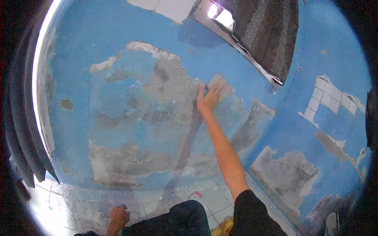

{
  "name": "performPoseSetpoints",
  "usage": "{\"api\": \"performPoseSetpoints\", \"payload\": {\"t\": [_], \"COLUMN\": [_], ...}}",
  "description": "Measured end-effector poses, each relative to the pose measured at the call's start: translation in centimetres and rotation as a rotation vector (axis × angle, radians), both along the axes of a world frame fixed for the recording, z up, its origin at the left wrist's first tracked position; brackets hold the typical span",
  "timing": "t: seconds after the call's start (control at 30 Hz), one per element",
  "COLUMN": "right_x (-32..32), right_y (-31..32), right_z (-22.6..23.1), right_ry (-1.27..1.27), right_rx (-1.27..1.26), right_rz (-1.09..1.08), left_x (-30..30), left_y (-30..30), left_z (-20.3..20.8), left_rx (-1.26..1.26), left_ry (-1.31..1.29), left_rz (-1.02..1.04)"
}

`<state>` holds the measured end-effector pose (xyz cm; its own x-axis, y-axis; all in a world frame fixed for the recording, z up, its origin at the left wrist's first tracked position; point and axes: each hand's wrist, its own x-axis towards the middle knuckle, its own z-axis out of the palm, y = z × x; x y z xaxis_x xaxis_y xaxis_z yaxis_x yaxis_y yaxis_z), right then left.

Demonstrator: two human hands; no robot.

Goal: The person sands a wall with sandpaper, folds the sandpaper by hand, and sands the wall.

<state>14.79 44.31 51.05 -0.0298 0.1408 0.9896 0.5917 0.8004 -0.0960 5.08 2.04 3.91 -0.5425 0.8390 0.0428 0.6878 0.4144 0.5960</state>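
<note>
Head view: right hand (210, 96) raised flat against the peeling blue wall (118, 70), fingers (220, 84) spread over a pale sanding pad (214, 80), blurred. Left hand (119, 216) low near the tiled floor (212, 198), fingers curled; cannot tell if holding anything. No containers in view.

One blue wall (118, 70), paint peeled in several grey patches. Two hands in view: right hand (210, 96) pressed flat on wall over one pale sheet (217, 80), left hand (119, 216) low near floor. One dark cloth (267, 35) hung top right. One patch of white tiles (325, 98) on wall at right.
</note>
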Motion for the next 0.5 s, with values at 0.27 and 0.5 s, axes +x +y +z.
{"api": "performPoseSetpoints", "payload": {"t": [0.27,0.5], "right_x": [2.9,0.7], "right_y": [0.6,0.5], "right_z": [-1.0,4.6], "right_ry": [-0.202,0.050], "right_rx": [-0.031,-0.073], "right_rz": [0.022,0.085], "left_x": [0.2,-0.2], "left_y": [0.0,-0.9], "left_z": [0.3,-2.0], "left_rx": [-0.124,0.024], "left_ry": [0.046,0.088], "left_rz": [0.000,0.010]}}
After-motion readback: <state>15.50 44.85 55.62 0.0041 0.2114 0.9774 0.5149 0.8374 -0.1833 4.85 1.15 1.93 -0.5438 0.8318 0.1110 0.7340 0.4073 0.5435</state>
